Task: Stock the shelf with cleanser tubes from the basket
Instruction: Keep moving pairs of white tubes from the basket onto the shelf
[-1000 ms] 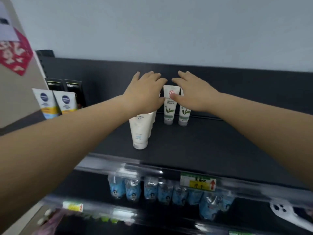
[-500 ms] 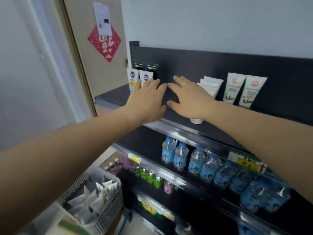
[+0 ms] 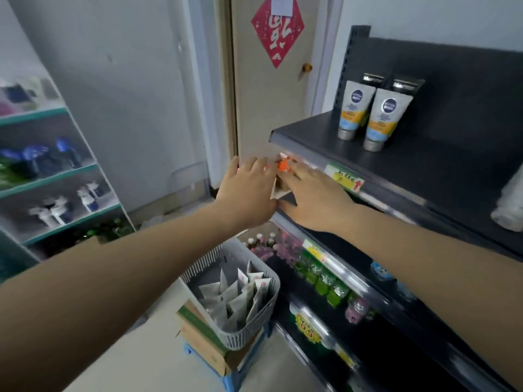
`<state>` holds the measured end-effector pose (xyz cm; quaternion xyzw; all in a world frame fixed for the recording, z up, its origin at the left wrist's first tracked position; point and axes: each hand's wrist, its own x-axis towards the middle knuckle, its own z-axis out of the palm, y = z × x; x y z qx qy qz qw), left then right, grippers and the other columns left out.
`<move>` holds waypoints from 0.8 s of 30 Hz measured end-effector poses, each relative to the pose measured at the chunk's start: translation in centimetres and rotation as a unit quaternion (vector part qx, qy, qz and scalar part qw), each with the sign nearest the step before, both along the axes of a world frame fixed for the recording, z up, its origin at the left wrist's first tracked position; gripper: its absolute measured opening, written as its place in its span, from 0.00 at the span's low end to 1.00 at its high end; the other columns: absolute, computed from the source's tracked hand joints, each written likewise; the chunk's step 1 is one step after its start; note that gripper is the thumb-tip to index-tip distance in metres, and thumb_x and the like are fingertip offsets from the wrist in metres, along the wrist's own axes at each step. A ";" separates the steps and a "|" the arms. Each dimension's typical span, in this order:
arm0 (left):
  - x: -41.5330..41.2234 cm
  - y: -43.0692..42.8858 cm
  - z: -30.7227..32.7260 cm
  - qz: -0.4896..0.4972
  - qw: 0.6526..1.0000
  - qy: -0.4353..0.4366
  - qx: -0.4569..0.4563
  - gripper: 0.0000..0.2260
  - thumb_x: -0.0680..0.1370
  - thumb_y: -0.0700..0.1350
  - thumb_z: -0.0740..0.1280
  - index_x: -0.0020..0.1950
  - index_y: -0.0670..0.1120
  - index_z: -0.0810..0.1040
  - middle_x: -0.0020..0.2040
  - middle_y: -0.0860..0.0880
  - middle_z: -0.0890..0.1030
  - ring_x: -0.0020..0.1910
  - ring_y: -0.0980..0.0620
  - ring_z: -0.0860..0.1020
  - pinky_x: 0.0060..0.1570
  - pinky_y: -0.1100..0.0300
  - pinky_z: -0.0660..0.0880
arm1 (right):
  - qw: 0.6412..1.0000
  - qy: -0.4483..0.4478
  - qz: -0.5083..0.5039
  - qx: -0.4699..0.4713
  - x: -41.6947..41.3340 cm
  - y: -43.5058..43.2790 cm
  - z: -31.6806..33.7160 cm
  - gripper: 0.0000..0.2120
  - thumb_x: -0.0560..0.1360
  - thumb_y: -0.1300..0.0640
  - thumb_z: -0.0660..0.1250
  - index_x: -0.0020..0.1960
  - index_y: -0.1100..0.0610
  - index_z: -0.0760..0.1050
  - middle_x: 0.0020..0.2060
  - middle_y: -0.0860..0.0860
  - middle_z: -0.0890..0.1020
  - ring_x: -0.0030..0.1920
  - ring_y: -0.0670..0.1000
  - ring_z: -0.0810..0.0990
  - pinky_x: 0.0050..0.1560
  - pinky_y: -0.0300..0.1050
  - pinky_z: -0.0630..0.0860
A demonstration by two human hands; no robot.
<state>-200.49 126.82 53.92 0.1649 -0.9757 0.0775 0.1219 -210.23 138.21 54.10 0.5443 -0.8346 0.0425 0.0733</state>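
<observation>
Here, both hands are stretched out in front of the dark shelf unit, side by side at the front edge of the top shelf [image 3: 311, 137]. The left hand [image 3: 249, 193] and right hand [image 3: 314, 199] are flat, fingers spread wide, holding nothing. Well below them, a grey basket [image 3: 263, 312] sits on stacked boxes [image 3: 203, 343] on the floor, still crowded with white cleanser tubes [image 3: 237, 295] standing on end. Two blue-and-yellow tubes [image 3: 365, 114] stand upright at the back left of the shelf. The likely risks: the basket perches on an uneven stack, so a hurried reach could tip it, and a careless arm swing on the way back up could topple the standing tubes like dominoes.
</observation>
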 end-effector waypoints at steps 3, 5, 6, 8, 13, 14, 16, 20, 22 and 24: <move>1.3 -4.4 -2.5 0.016 1.000 -0.023 0.005 0.32 0.76 0.56 0.62 0.76 0.45 0.55 0.76 0.45 0.59 0.76 0.44 0.55 0.74 0.43 0.49 | 0.999 -0.021 0.009 0.026 0.9 -4.4 -2.6 0.31 0.78 0.43 0.59 0.76 0.54 0.56 0.76 0.55 0.56 0.76 0.56 0.54 0.74 0.55 0.56; 2.0 -7.1 -4.2 0.028 0.999 -0.039 0.017 0.33 0.77 0.57 0.61 0.77 0.46 0.54 0.77 0.44 0.57 0.76 0.44 0.54 0.74 0.44 0.49 | 0.999 -0.026 0.012 0.045 1.3 -6.9 -4.3 0.31 0.78 0.43 0.58 0.76 0.54 0.54 0.77 0.54 0.54 0.77 0.56 0.51 0.75 0.55 0.54; 2.4 -8.2 -5.1 0.032 0.998 -0.046 0.024 0.33 0.76 0.57 0.61 0.77 0.46 0.54 0.77 0.44 0.57 0.76 0.44 0.54 0.74 0.44 0.49 | 0.998 -0.033 0.015 0.053 1.5 -8.0 -5.2 0.31 0.78 0.43 0.57 0.76 0.54 0.54 0.77 0.54 0.53 0.77 0.56 0.50 0.75 0.55 0.53; 3.2 -10.1 -6.9 0.038 0.997 -0.053 0.044 0.32 0.77 0.57 0.61 0.77 0.45 0.56 0.77 0.44 0.58 0.76 0.44 0.55 0.75 0.44 0.49 | 0.996 -0.052 0.020 0.069 1.8 -9.8 -6.9 0.31 0.78 0.43 0.57 0.77 0.53 0.53 0.78 0.54 0.52 0.77 0.55 0.49 0.76 0.54 0.52; 4.7 -13.4 -12.5 0.059 0.988 -0.081 0.119 0.29 0.76 0.53 0.61 0.75 0.45 0.59 0.76 0.44 0.61 0.75 0.45 0.57 0.75 0.46 0.51 | 0.988 -0.079 0.043 0.127 2.2 -13.3 -12.1 0.32 0.78 0.44 0.58 0.77 0.54 0.53 0.77 0.53 0.52 0.77 0.54 0.50 0.75 0.53 0.53; 4.9 -13.9 -13.7 0.061 0.985 -0.085 0.134 0.29 0.76 0.53 0.62 0.74 0.44 0.60 0.75 0.43 0.62 0.75 0.45 0.58 0.75 0.47 0.52 | 0.986 -0.080 0.047 0.136 2.3 -13.8 -13.2 0.32 0.77 0.44 0.59 0.76 0.54 0.54 0.77 0.53 0.53 0.77 0.54 0.52 0.74 0.54 0.56; 5.3 -14.7 -16.0 0.066 0.980 -0.087 0.166 0.26 0.76 0.51 0.62 0.72 0.44 0.63 0.72 0.43 0.66 0.73 0.45 0.62 0.73 0.50 0.57 | 0.983 -0.089 0.050 0.156 2.4 -14.7 -15.2 0.32 0.77 0.45 0.60 0.76 0.54 0.55 0.77 0.53 0.54 0.76 0.55 0.55 0.72 0.56 0.59; 5.3 -15.9 -20.3 0.100 0.958 -0.108 0.246 0.24 0.76 0.48 0.61 0.71 0.42 0.65 0.69 0.44 0.68 0.70 0.45 0.65 0.68 0.53 0.63 | 0.971 -0.117 0.058 0.202 1.6 -16.0 -19.3 0.30 0.76 0.47 0.62 0.75 0.55 0.58 0.76 0.53 0.58 0.75 0.55 0.57 0.71 0.53 0.61; 5.1 -16.3 -22.4 0.111 0.947 -0.119 0.277 0.22 0.76 0.46 0.61 0.69 0.42 0.67 0.69 0.44 0.69 0.69 0.46 0.66 0.66 0.54 0.65 | 0.964 -0.130 0.058 0.222 0.9 -16.5 -21.4 0.29 0.76 0.49 0.62 0.74 0.56 0.59 0.74 0.53 0.62 0.73 0.54 0.62 0.69 0.52 0.65; 4.6 -16.7 -24.4 0.119 0.937 -0.126 0.304 0.20 0.75 0.43 0.62 0.67 0.42 0.68 0.66 0.45 0.71 0.67 0.46 0.68 0.64 0.54 0.67 | 0.956 -0.146 0.054 0.250 0.0 -16.9 -23.5 0.27 0.77 0.51 0.61 0.73 0.57 0.59 0.72 0.53 0.64 0.71 0.54 0.64 0.67 0.51 0.67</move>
